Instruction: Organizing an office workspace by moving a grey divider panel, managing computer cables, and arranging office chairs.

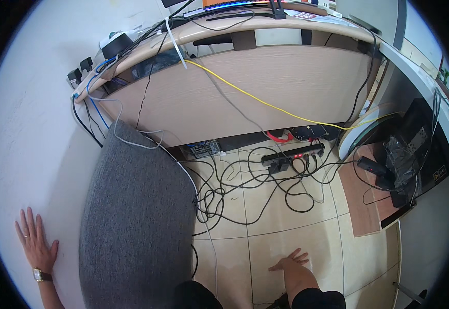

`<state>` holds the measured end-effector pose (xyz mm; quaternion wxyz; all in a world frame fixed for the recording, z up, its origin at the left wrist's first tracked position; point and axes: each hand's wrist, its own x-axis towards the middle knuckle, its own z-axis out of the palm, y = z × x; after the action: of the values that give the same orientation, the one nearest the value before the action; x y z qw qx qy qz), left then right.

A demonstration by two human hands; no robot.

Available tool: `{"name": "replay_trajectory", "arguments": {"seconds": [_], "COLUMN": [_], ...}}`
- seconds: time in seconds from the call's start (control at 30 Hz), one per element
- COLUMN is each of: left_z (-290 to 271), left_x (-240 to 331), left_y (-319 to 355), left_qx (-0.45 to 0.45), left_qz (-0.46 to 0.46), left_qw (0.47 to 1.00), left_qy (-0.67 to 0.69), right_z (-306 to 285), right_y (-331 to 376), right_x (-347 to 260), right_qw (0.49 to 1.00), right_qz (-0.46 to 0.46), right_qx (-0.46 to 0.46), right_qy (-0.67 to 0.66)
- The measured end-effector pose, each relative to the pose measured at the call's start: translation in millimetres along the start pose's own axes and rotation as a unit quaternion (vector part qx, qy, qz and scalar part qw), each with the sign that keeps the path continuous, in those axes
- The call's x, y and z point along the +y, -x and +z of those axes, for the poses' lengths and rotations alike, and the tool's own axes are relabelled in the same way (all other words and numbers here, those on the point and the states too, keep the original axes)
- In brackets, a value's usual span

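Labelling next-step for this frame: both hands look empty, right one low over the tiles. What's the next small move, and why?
Probably reach the right hand forward toward the tangle of black cables. It hangs open and empty over the floor tiles, fingers pointing at that tangle, the nearest thing ahead. The left hand lies flat on the white wall, seemingly as a brace.
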<state>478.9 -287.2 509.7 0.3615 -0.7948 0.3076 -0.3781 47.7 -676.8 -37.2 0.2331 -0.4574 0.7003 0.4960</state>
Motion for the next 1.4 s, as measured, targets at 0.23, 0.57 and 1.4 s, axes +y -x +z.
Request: {"name": "replay_trajectory", "arguments": {"seconds": [0.23, 0.57, 1.4], "left_z": [0, 0, -15], "left_x": [1, 2, 9], "left_y": [-1, -1, -9], "left_qx": [-0.006, -0.037, -0.067], "left_qz": [-0.002, -0.018, -0.031], "left_qw": [1.000, 0.999, 0.997], "left_qy": [0.000, 0.011, 0.014], "right_z": [2, 4, -28], "right_y": [-3, -2, 32], "right_x": [-1, -2, 20], "right_qw": [1.000, 1.000, 0.991], "right_qz": [0.006, 0.007, -0.079], "right_qx": [-0.003, 0.015, -0.019], "right_qy": [0.024, 0.003, -0.106]}}
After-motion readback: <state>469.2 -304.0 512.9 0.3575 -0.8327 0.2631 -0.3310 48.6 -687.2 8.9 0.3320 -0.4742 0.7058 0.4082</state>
